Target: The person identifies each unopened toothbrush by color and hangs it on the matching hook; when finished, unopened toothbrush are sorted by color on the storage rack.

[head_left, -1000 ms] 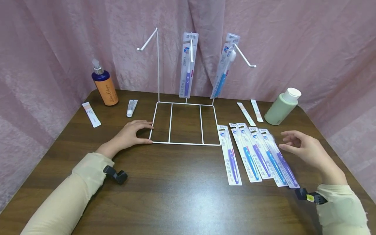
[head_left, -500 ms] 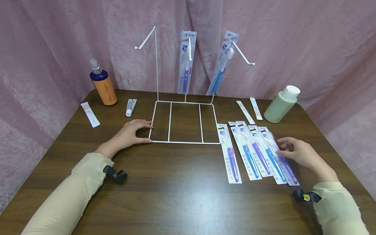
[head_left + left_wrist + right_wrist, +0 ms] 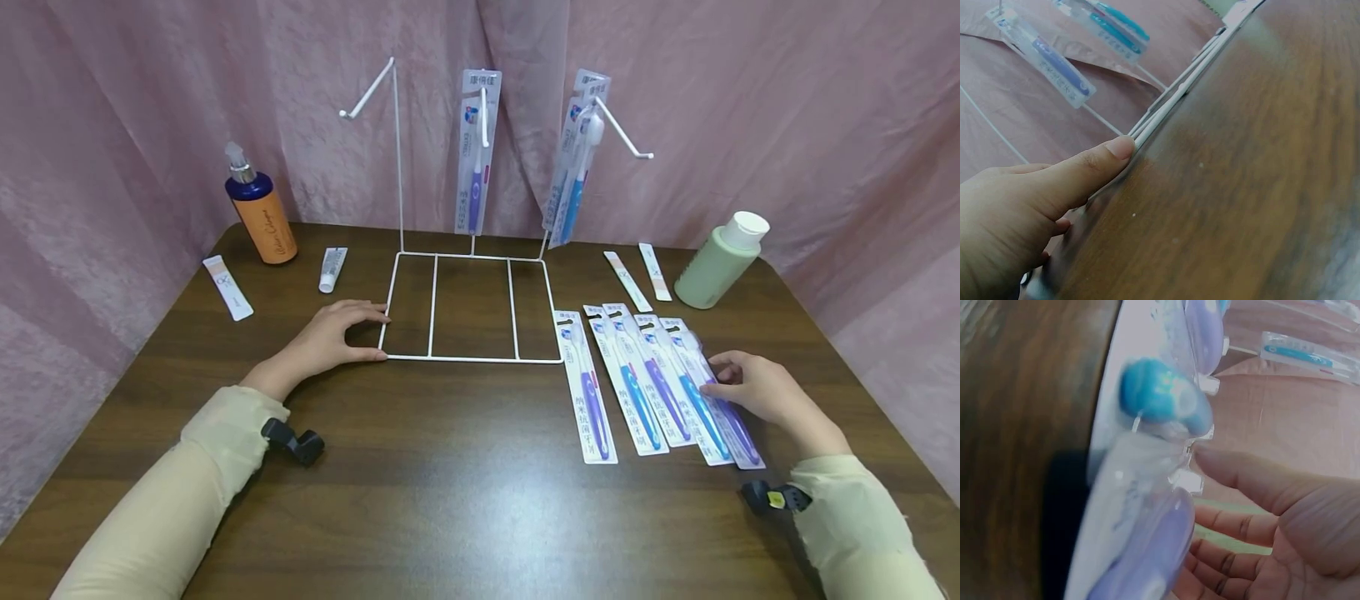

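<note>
My left hand [image 3: 337,337] lies flat on the table at the front left corner of a white wire rack [image 3: 472,359]. In the left wrist view its thumb tip [image 3: 1116,150] touches the rack's base wire [image 3: 1191,75]. Two hooks of the rack carry toothbrush packs, a purple one [image 3: 476,150] and a blue one [image 3: 573,167]. Several more packs [image 3: 588,392] lie in a row right of the rack. My right hand [image 3: 742,387] rests on the rightmost purple pack [image 3: 741,435]. Its thumb [image 3: 1241,475] touches the blister of this pack [image 3: 1141,550], and the fingers are spread loosely beside it.
An orange pump bottle [image 3: 262,221], a small tube [image 3: 332,268] and a sachet [image 3: 227,287] stand at the back left. A green bottle [image 3: 716,262] and two sachets [image 3: 628,281] are at the back right. Pink curtains close in the table.
My right hand came down from above the table onto the rightmost pack and now touches it. The left hand stayed at the rack's corner.
</note>
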`<state>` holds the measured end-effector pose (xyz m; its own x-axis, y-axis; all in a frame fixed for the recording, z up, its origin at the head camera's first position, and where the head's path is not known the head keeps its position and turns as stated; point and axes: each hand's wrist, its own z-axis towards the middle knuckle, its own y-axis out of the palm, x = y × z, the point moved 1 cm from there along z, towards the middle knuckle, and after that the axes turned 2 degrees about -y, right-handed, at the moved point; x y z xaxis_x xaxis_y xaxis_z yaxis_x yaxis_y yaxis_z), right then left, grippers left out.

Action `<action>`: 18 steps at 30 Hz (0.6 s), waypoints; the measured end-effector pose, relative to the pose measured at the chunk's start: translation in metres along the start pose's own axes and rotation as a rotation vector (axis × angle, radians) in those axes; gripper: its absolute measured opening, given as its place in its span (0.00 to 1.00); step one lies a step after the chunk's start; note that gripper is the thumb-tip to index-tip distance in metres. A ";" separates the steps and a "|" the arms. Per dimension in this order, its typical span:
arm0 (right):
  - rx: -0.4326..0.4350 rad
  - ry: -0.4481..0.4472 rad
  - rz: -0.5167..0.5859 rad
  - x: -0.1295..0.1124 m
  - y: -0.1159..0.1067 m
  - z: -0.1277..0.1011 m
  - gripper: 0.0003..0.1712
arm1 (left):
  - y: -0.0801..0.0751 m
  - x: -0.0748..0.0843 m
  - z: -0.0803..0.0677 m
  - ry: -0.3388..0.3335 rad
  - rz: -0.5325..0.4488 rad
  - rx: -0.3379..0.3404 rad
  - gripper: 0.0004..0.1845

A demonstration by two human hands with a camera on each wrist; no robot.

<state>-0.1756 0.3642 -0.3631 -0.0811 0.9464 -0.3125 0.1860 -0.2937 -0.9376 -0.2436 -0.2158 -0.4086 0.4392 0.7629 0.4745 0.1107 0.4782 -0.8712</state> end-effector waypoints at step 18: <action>-0.021 0.070 0.014 -0.001 0.003 0.004 0.35 | 0.000 0.000 0.000 0.005 0.011 0.008 0.32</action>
<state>-0.1794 0.3623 -0.3664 -0.0098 0.9497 -0.3130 0.2072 -0.3043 -0.9298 -0.2431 -0.2156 -0.4084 0.4450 0.7658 0.4642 0.0991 0.4731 -0.8754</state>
